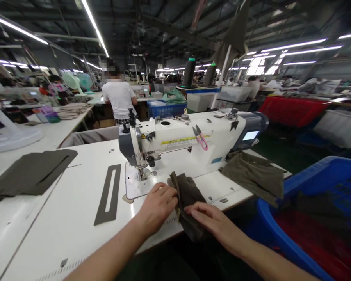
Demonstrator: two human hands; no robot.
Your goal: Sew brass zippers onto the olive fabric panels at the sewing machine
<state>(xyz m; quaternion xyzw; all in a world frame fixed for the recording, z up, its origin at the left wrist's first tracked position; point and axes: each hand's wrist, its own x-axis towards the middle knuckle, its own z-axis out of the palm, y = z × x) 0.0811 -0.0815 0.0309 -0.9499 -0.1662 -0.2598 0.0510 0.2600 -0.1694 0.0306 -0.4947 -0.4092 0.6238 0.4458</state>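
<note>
A dark olive piece of fabric (189, 191) lies folded at the front edge of the white sewing table, partly hanging over it. My left hand (160, 201) pinches its left edge, fingers curled. From the right, my right hand (206, 216) grips the lower part of the same fabric, thumb and fingers on either side of a fold. Just beyond my left hand is the needle and presser foot (142, 171) of the sewing machine (175, 134). The cloth is to the right of the needle plate, apart from the foot. Pink-handled thread snips (201, 138) rest against the machine's arm.
A grey frame-shaped template (107, 195) lies left of the needle. Stacked olive fabric panels (31, 171) are at far left, another olive cloth (254, 175) at right. A blue basket (269, 218) stands beside the table. A person in a white shirt (118, 97) stands beyond.
</note>
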